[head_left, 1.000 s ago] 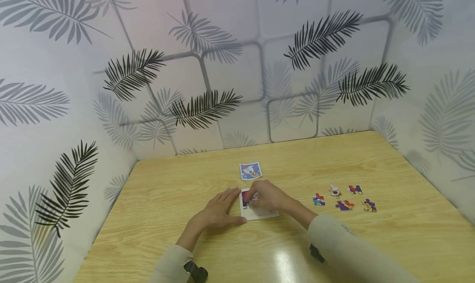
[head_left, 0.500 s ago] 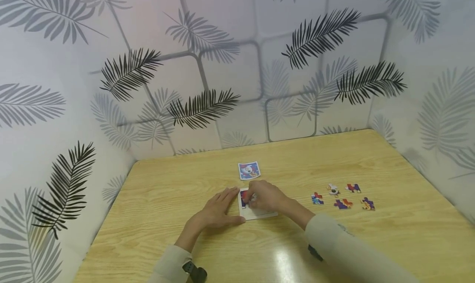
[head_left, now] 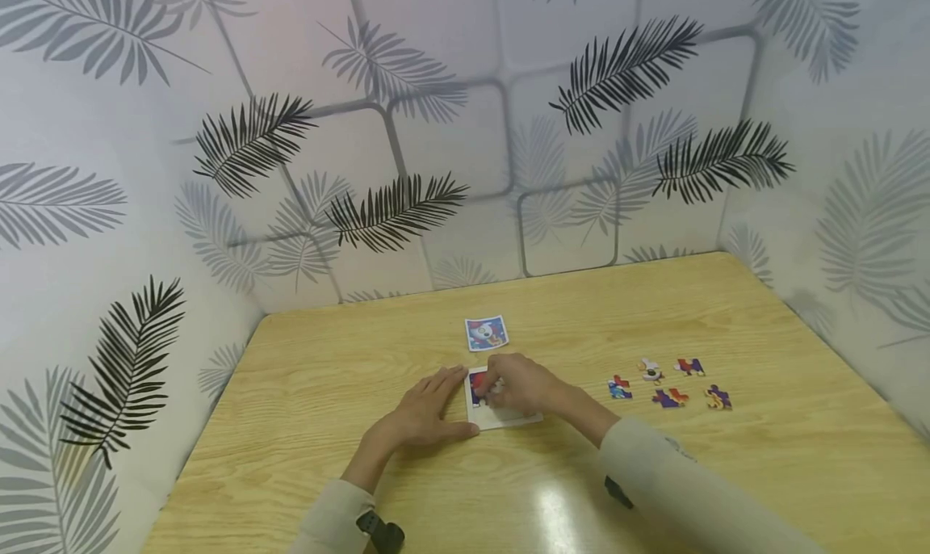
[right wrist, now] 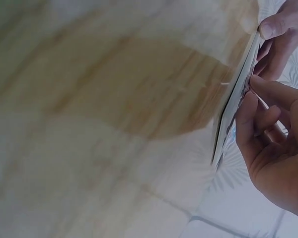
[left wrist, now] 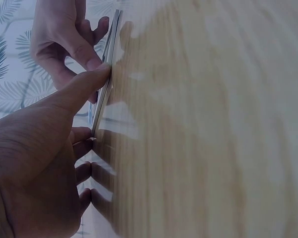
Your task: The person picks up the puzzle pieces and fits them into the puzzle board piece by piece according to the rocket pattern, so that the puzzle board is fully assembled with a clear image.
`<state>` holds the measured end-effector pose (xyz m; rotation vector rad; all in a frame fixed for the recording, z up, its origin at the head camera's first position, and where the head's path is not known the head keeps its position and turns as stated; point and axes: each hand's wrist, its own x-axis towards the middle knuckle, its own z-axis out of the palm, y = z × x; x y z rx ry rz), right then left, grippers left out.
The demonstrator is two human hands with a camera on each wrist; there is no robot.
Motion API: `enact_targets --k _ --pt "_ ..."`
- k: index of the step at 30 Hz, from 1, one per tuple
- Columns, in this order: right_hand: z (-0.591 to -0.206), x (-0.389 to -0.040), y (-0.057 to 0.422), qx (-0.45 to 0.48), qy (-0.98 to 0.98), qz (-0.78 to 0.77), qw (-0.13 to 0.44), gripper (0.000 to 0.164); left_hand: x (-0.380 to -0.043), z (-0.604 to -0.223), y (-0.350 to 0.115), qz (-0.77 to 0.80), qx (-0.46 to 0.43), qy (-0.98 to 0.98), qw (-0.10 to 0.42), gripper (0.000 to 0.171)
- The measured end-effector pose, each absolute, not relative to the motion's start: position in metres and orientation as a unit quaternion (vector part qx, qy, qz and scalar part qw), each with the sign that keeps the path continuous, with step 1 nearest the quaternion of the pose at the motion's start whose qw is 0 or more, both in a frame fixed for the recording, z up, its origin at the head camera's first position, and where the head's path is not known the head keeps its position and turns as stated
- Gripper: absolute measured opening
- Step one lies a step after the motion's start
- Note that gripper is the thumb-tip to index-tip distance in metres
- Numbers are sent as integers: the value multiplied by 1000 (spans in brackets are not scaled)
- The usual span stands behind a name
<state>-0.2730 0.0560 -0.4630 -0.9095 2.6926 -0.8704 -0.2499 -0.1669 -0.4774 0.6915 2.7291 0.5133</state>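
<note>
As the puzzle board [head_left: 504, 418], probably light, stiff, best edge-held, is lying left of loose pieces [head_left: 669, 400], my spread left hand [head_left: 429, 413] is bracing it; my bent-fingered right hand [head_left: 521, 383] is resting there, pinch unseen.

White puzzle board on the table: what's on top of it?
A red-and-purple puzzle section shows at the left of the board. The right hand covers much of the rest; what's beneath is hidden.

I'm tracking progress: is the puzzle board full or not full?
Not full: bare surface shows along the near side of the puzzle board, and five loose pieces lie to its right.
</note>
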Motion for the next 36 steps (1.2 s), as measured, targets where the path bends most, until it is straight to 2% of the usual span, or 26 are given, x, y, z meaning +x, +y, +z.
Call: enact_targets --k 9,16,23,30,36 --pt "-465 -277 72 -357 877 -312 74 26 -253 -476 -167 173 240 946 136 95" --pt "-468 -275 83 -313 872 -364 98 34 -253 -479 -166 171 240 946 138 95" --pt "-461 -269 90 -270 859 -412 139 52 -252 -475 -166 170 237 947 136 93" --pt "-460 -270 104 -256 868 -405 130 49 -251 -474 -165 177 234 946 140 94" --pt "-460 -267 119 -226 865 -423 148 50 -249 -473 -164 180 234 945 138 93"
